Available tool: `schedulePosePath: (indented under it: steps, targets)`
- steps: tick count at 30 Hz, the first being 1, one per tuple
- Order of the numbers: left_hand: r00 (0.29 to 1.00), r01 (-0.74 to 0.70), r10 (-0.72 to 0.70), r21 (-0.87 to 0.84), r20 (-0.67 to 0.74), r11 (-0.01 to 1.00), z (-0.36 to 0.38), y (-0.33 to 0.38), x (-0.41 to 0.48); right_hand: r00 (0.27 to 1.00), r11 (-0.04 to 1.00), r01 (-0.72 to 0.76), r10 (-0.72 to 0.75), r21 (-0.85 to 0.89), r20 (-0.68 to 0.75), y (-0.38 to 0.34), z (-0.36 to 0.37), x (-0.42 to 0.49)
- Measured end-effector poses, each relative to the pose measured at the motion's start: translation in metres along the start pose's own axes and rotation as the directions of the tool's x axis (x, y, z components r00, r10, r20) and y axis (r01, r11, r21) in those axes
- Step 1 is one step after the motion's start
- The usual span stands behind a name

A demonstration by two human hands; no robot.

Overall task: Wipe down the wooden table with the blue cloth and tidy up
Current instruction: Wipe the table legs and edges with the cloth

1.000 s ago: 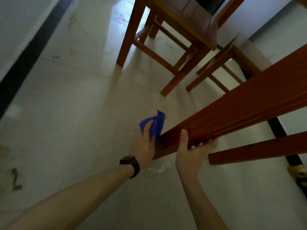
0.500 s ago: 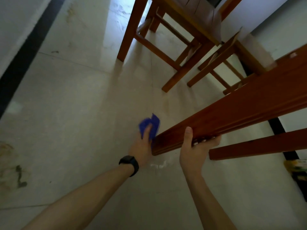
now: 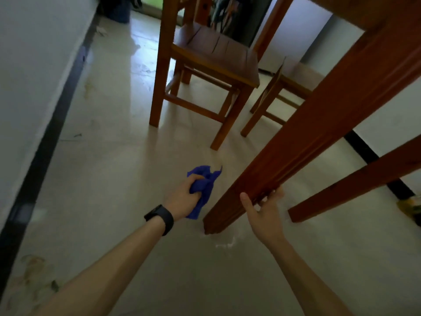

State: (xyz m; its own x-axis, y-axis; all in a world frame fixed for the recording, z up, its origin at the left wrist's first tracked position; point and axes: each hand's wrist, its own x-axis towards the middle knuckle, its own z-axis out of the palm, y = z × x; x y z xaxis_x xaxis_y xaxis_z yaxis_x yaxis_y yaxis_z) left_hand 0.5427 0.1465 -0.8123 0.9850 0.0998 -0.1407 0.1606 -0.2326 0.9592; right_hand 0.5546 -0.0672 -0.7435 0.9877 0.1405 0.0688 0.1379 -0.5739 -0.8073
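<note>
The reddish-brown wooden table (image 3: 319, 133) is cut off by the top and right edges, so its top barely shows; the right hand (image 3: 264, 215) curls round its leg, with the fingers largely hidden behind the wood; the left hand (image 3: 184, 197) grips the crumpled blue cloth (image 3: 205, 179) and covers part of it; the orange-brown wooden chair (image 3: 214, 51) loses its back at the top edge; a yellowish thing (image 3: 411, 205) at the right edge is too blurred to tell.

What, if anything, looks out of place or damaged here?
A white smear marks the floor at the foot of the table leg. Brownish stains blotch the floor near the wall, and the chair seat shows dark cracks or gaps.
</note>
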Motion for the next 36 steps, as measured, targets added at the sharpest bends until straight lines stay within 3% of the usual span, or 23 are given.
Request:
schedulePosePath:
  steps: [4,7,11,15,17,20,21,23,25,27,29,31,33,36]
  targets:
    - [0.961,-0.273,0.253,-0.245,-0.107,0.930,0.002,0.088,-0.013,0.982,0.988,-0.087,0.063,0.129,0.179,-0.025,-0.047,0.006]
    - [0.872,-0.485,0.438,-0.272,-0.218,0.831,0.012,0.150,-0.018,0.995,0.938,-0.031,-0.003,0.346,0.098,-0.063,-0.079,0.013]
    - [0.735,-0.642,0.568,-0.111,-0.370,0.758,0.040,0.209,-0.014,0.996,0.858,0.079,-0.082,0.507,-0.016,-0.102,-0.105,0.026]
    - [0.824,-0.493,0.439,-0.072,-0.359,0.867,0.084,0.177,-0.007,0.995,0.848,0.095,-0.102,0.522,-0.015,-0.106,-0.105,0.028]
    - [0.909,-0.316,0.329,0.091,-0.255,0.944,0.092,0.124,-0.008,0.994,0.844,0.103,-0.108,0.526,-0.021,-0.105,-0.105,0.026]
    - [0.990,-0.111,0.135,0.367,-0.040,0.924,0.080,0.062,-0.023,0.993,0.829,0.115,-0.117,0.547,-0.031,-0.104,-0.108,0.024]
    - [0.992,-0.094,0.117,0.379,-0.037,0.921,0.072,0.059,-0.025,0.994,0.833,0.102,-0.113,0.544,-0.014,-0.102,-0.109,0.025]
    - [0.965,-0.173,0.226,0.324,-0.133,0.930,0.060,0.083,-0.027,0.993,0.839,0.071,-0.112,0.539,0.043,-0.093,-0.110,0.026]
    - [0.879,-0.357,0.382,0.137,-0.286,0.924,0.054,0.131,-0.029,0.988,0.842,0.029,-0.107,0.539,0.115,-0.081,-0.111,0.024]
    - [0.773,-0.524,0.484,0.018,-0.409,0.852,0.056,0.182,-0.030,0.983,0.836,-0.019,-0.086,0.548,0.165,-0.071,-0.112,0.021]
    - [0.669,-0.650,0.579,0.010,-0.466,0.760,0.068,0.212,-0.031,0.980,0.819,-0.056,-0.063,0.571,0.188,-0.065,-0.113,0.017]
    - [0.580,-0.680,0.639,0.131,-0.505,0.721,0.094,0.216,-0.032,0.981,0.799,-0.079,-0.044,0.596,0.190,-0.061,-0.115,0.016]
    - [0.617,-0.563,0.630,0.295,-0.472,0.772,0.126,0.185,-0.030,0.985,0.794,-0.086,-0.022,0.601,0.170,-0.060,-0.114,0.015]
    - [0.802,-0.248,0.458,0.483,-0.384,0.840,0.149,0.121,-0.030,0.983,0.794,-0.085,-0.033,0.601,0.183,-0.058,-0.112,0.015]
